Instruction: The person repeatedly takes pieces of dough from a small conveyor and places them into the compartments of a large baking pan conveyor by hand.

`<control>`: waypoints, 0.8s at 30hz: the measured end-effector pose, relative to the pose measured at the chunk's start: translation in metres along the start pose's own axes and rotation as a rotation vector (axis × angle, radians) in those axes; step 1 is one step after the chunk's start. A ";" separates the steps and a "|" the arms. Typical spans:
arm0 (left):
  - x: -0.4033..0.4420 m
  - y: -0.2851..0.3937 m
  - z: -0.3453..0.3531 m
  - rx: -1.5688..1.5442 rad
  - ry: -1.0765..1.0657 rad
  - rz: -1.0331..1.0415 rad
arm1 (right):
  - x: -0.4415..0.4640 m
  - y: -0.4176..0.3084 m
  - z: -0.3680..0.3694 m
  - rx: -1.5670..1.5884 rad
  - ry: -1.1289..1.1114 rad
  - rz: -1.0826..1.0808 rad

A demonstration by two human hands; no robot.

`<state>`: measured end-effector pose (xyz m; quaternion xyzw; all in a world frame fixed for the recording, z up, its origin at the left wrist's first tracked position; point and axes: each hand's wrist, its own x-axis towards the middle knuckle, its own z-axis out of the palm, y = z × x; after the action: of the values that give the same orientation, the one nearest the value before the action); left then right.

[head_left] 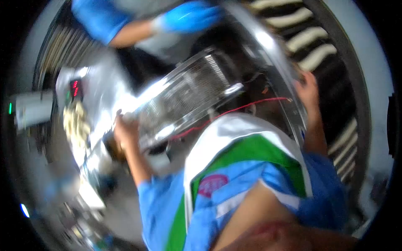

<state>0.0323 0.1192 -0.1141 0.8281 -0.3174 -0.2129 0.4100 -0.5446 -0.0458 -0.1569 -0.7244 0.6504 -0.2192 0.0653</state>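
The whole view is smeared by motion. My left hand [127, 129] looks curled at the left end of a metal machine frame with a mesh tray [188, 88]; what its fingers hold, if anything, is too blurred to name. At the right, my right hand [309, 94] lies against the shiny metal rail [264, 39], beside a dark surface carrying pale dough strips [312, 37]. Its fingers are too blurred to read. A red cord [247, 102] runs across the machine, in front of my apron [234, 129].
Across the machine, another person's blue-gloved hand [190, 16] reaches over the rail. At left stand a red digital display [75, 88], a heap of pale pieces [76, 123] and a whitish box [34, 109]. More pale strips [345, 142] lie at the lower right.
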 end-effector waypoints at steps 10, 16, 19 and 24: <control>-0.084 0.235 0.051 -0.542 -0.006 0.824 | 0.034 -0.110 -0.028 0.715 -0.325 -0.144; -0.107 0.308 0.167 -0.780 -0.331 0.996 | 0.066 -0.052 -0.078 0.662 0.587 -0.331; -0.121 0.323 0.231 -0.849 -0.927 0.957 | 0.064 0.004 -0.112 0.204 0.706 -0.045; -0.159 0.330 0.315 -0.597 -1.260 1.059 | 0.058 0.122 -0.080 0.233 0.691 -0.001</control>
<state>-0.3896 -0.0931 -0.0114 0.1580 -0.7588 -0.4868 0.4029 -0.6850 -0.1049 -0.1186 -0.5954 0.6045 -0.5236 -0.0765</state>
